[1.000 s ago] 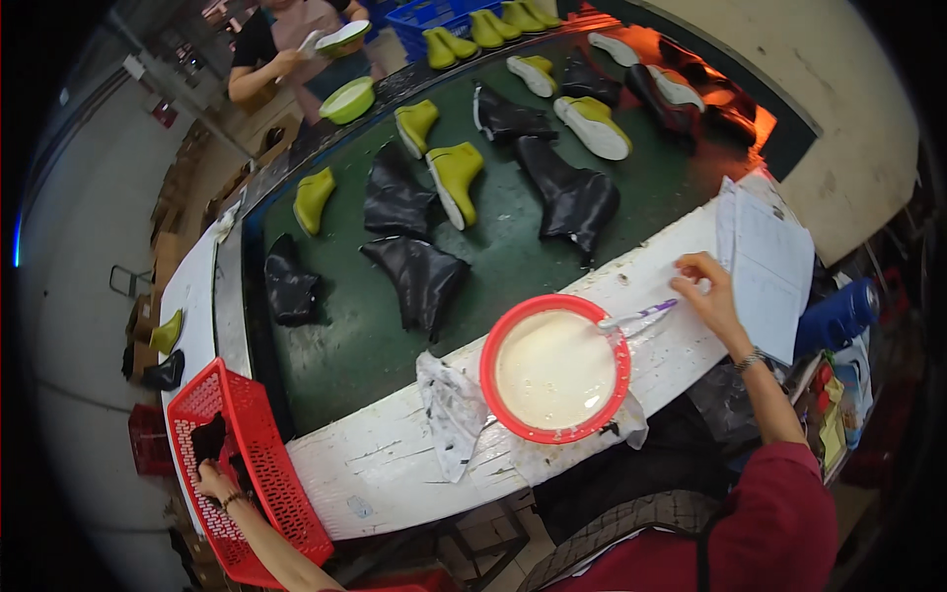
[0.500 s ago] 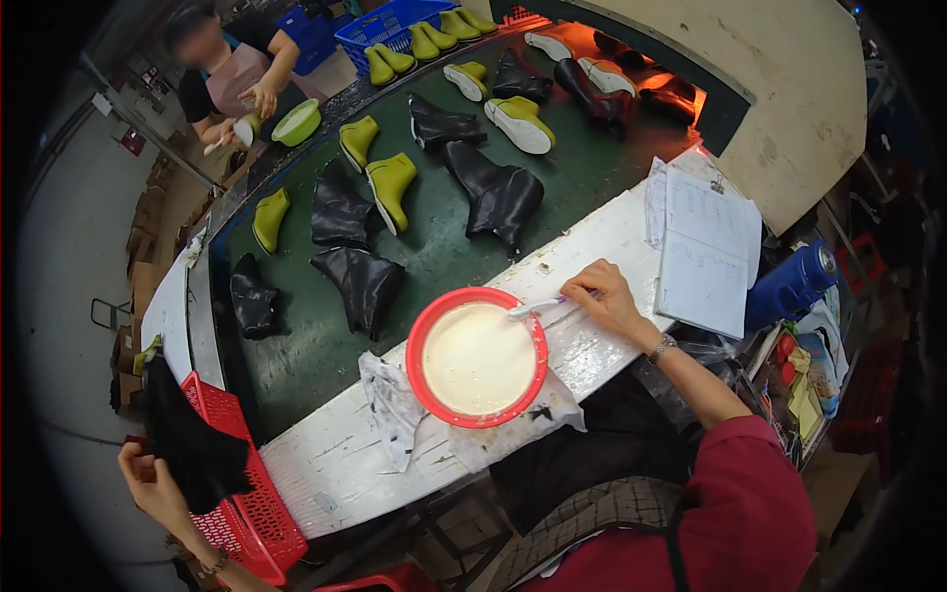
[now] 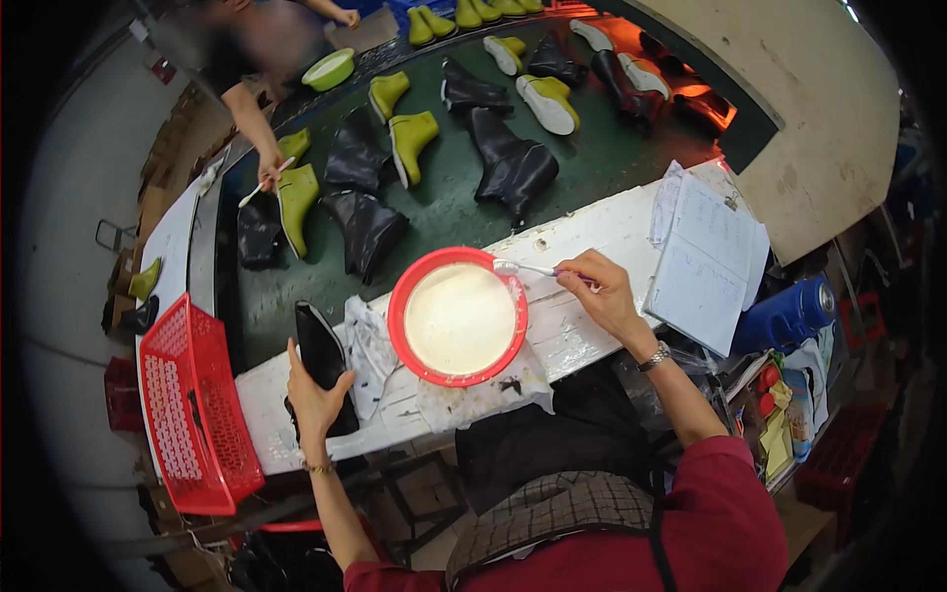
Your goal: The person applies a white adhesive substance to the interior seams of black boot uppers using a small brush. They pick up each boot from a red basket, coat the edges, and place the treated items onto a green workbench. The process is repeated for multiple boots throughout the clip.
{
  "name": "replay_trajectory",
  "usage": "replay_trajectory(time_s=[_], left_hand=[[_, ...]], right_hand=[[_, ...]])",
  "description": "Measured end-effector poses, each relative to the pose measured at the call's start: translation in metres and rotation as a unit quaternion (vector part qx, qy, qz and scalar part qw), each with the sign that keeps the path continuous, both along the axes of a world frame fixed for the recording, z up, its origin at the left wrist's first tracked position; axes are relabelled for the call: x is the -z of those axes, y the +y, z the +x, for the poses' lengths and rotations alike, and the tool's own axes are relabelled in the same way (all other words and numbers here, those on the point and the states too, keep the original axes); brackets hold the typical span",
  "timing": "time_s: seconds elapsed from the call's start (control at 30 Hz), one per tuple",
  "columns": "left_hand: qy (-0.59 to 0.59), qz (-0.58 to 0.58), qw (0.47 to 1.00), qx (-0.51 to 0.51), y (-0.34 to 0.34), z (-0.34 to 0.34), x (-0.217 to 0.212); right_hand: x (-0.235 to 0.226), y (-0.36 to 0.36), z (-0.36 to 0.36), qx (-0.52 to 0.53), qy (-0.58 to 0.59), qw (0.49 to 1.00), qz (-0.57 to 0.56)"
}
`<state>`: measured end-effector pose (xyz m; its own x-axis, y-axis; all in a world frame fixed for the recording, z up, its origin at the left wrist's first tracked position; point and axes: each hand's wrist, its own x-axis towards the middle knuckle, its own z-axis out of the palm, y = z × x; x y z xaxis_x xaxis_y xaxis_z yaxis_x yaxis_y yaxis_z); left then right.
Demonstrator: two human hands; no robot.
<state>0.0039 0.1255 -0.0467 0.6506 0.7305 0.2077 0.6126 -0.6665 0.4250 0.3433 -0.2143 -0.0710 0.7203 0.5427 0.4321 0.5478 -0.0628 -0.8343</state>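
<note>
My left hand point(image 3: 318, 403) is closed around a black boot point(image 3: 318, 340), held over the left part of the white ledge with its toe pointing away from me. Between thumb and fingers, my right hand point(image 3: 604, 296) grips a toothbrush point(image 3: 538, 268) with a purple and white handle. Its whitened head is at the right rim of a red bowl point(image 3: 398, 321). Creamy white liquid point(image 3: 461, 318) fills much of that bowl, which stands on a stained cloth point(image 3: 483, 400). Another crumpled cloth point(image 3: 369, 350) lies between the boot and the bowl.
Black boots point(image 3: 363, 232) and yellow-green boots point(image 3: 409, 148) lie on the green conveyor point(image 3: 444, 212) beyond the ledge. A red basket point(image 3: 202, 414) stands at left, an open notebook point(image 3: 698, 261) and blue flask point(image 3: 789, 316) at right. Across the conveyor, a co-worker's hand point(image 3: 268, 170) holds a brush by a boot.
My left hand has brought the black boot from the red basket to the ledge. The toothbrush stays at the bowl's rim. The co-worker has reached over the conveyor, where a yellow-green boot now stands.
</note>
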Motion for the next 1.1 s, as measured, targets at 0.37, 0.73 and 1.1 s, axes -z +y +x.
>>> replay_trajectory(time_s=[0.37,0.73,1.1], left_hand=[[-0.143,-0.027,0.987,-0.064,0.021,-0.008,-0.026],[-0.152,-0.361,0.920,0.027,-0.073,0.016,-0.102],[-0.028,-0.578,0.811,0.085,-0.092,0.055,-0.109]], right_hand=[[-0.058,0.017,-0.014,-0.042,-0.175,0.965,-0.189],[-0.075,0.041,-0.022,-0.059,-0.355,0.917,-0.171],[-0.084,0.032,-0.011,-0.133,-0.170,0.975,-0.055]])
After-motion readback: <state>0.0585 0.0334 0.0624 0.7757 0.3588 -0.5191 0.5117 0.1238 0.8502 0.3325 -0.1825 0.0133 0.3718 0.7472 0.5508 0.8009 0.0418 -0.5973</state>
